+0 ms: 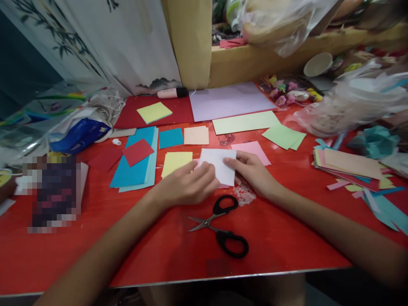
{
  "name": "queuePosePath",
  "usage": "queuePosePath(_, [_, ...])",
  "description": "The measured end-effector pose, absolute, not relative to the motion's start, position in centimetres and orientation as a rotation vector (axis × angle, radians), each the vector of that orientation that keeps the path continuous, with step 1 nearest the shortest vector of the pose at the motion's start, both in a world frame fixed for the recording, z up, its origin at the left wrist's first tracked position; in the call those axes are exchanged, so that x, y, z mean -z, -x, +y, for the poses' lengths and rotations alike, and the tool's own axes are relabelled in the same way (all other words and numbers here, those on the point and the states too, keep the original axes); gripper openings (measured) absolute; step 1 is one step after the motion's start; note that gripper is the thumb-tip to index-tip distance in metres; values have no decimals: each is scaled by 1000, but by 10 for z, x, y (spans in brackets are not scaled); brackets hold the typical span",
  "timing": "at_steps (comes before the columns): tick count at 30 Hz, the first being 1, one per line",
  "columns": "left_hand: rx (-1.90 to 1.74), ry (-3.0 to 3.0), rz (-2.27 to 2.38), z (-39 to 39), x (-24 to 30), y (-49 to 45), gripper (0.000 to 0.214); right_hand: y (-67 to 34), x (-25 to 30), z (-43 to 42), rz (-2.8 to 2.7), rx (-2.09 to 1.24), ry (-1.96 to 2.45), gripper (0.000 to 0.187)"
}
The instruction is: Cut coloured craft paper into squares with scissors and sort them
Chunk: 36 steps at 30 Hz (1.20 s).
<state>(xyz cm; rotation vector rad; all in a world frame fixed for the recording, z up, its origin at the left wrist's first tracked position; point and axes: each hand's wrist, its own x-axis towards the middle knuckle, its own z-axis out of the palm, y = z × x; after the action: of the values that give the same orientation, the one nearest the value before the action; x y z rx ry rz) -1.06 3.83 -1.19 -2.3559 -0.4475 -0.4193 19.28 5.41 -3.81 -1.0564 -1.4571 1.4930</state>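
Both hands hold a white paper square (219, 163) just above the red table. My left hand (193, 182) is closed at its left edge, with the fingertips curled over the paper. My right hand (250, 168) pinches the right edge, thumb on top. Some pink paper shows beneath the white square. Nearer to me lie scissors (207, 223) with black handles, their blades spread apart. A yellow paper square (176, 162) is beside my left hand, and a pink paper piece (253, 152) lies behind my right hand.
Blue (171, 138) and peach squares (196, 136) lie farther back, near blue sheets (134, 163) and a red square (138, 152). Green paper (283, 136) and a lilac sheet (232, 100) are behind. Stacked paper strips (352, 163) lie right; plastic bags (357, 102) crowd the back right.
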Motion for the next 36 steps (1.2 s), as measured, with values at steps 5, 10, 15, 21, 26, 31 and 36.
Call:
queuePosePath(5, [491, 2387, -926, 77, 25, 35, 18, -193, 45, 59, -1342, -1373, 1111, 17])
queuePosePath(10, [448, 2517, -1525, 133, 41, 99, 26, -194, 47, 63, -1312, -1362, 1079, 16])
queuePosePath(15, [307, 2580, -1692, 138, 43, 111, 36, -194, 50, 63, -1327, -1376, 1065, 17])
queuePosePath(21, [314, 2608, -1731, 135, 35, 106, 34, -194, 50, 63, -1331, -1379, 1090, 17])
queuePosePath(26, [335, 2637, -1744, 133, 31, 108, 35, -193, 49, 62, -1347, -1385, 1086, 18])
queuePosePath(31, [295, 2572, -1754, 133, 34, 109, 39, -193, 49, 62, -1345, -1391, 1092, 15])
queuePosePath(36, [225, 2391, -1749, 133, 41, 110, 35, -193, 48, 62, -1345, -1385, 1093, 10])
